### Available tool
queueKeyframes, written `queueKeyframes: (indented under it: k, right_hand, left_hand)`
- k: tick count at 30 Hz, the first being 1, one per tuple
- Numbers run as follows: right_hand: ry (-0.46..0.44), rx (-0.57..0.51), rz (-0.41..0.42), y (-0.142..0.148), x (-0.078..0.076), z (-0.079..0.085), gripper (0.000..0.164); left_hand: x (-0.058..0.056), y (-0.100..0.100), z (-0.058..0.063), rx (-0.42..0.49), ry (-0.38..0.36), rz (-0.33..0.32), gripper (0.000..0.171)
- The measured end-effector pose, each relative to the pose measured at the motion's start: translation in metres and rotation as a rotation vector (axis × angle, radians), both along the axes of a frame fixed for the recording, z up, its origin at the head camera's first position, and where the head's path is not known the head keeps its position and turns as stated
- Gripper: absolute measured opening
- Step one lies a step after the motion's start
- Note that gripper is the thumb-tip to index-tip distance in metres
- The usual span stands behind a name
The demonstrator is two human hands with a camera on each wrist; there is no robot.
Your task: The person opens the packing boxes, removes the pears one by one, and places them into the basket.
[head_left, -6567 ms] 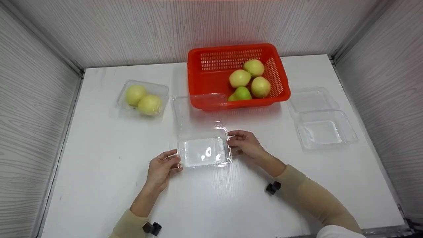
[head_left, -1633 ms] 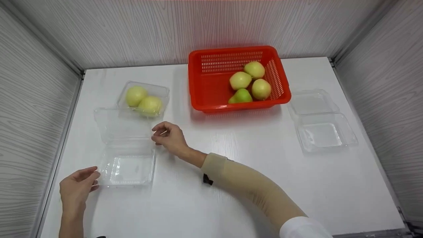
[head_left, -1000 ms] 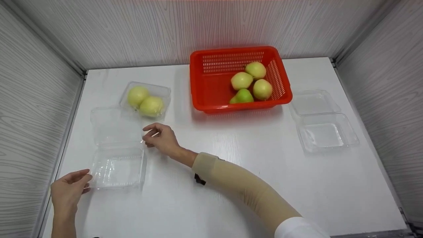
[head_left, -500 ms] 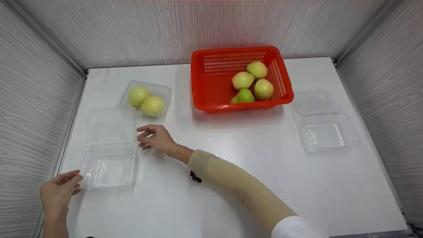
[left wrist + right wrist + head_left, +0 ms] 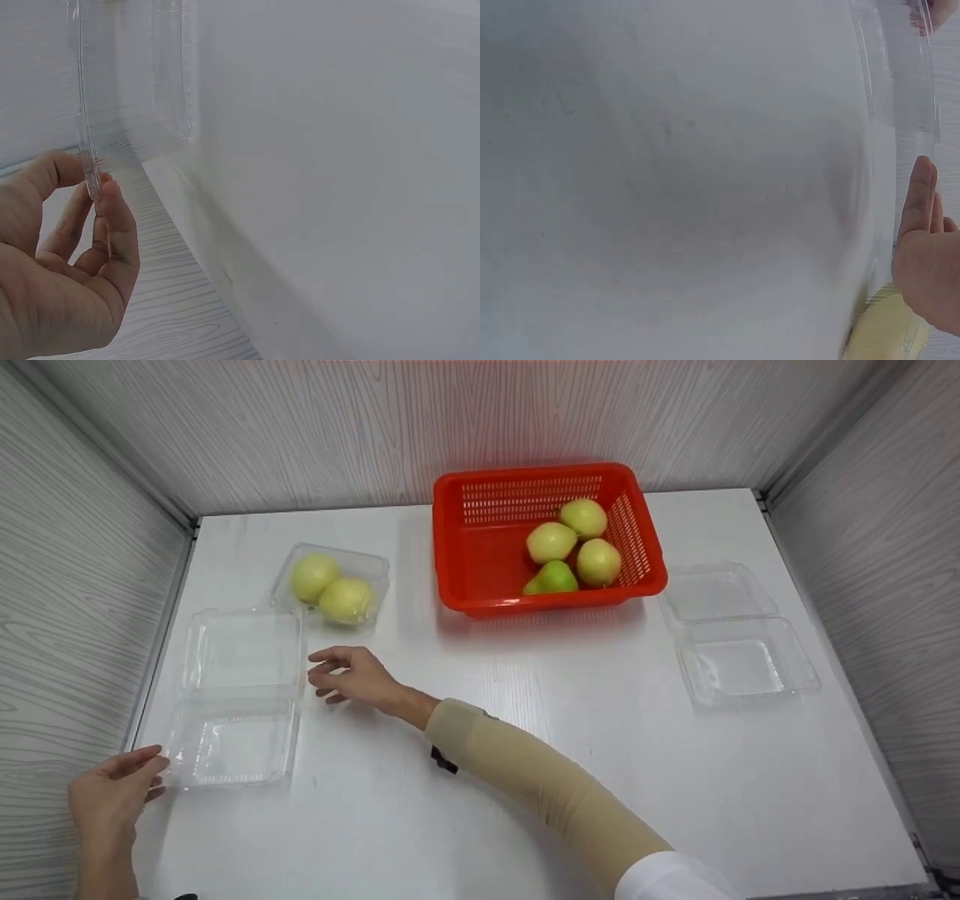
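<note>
While left fingers [image 5: 121,234] pinch the clear container [image 5: 241,750], loose right fingers [image 5: 920,191] sit beside it.

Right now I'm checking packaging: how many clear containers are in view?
3: held container in the left hand, fruit container behind it, empty container right of the red basket.
</note>
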State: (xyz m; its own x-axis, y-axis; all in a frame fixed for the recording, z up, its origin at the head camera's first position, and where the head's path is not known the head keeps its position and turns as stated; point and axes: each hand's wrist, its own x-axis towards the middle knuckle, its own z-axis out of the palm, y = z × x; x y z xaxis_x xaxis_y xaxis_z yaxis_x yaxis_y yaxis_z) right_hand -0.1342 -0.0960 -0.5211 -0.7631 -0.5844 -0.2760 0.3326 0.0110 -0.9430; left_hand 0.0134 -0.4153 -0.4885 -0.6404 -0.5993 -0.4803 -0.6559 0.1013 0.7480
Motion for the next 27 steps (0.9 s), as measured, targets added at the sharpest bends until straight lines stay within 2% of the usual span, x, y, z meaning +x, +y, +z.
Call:
queueKeyframes:
  k: [6, 8, 15, 19, 27]
  right_hand:
    - [-0.01, -0.02, -0.06, 0.011, -0.004, -0.005, 0.042]
    - [-0.01, -0.017, -0.077, 0.015, -0.006, -0.006, 0.041]
    - [-0.016, -0.021, -0.146, 0.031, -0.011, -0.01, 0.038]
    - [-0.02, -0.026, -0.177, 0.038, -0.013, -0.011, 0.038]
    - [-0.028, -0.051, -0.266, 0.049, -0.019, -0.012, 0.035]
  left_hand:
    - [0.0, -0.007, 0.002, 0.005, 0.005, 0.021, 0.028]
    - [0.0, -0.011, 0.0, -0.025, -0.007, 0.013, 0.026]
    - [-0.001, -0.019, -0.002, -0.025, -0.003, 0.047, 0.029]
    - [-0.001, -0.027, -0.004, -0.081, -0.034, 0.04, 0.029]
    - [0.002, -0.039, -0.009, -0.029, -0.009, 0.102, 0.031]
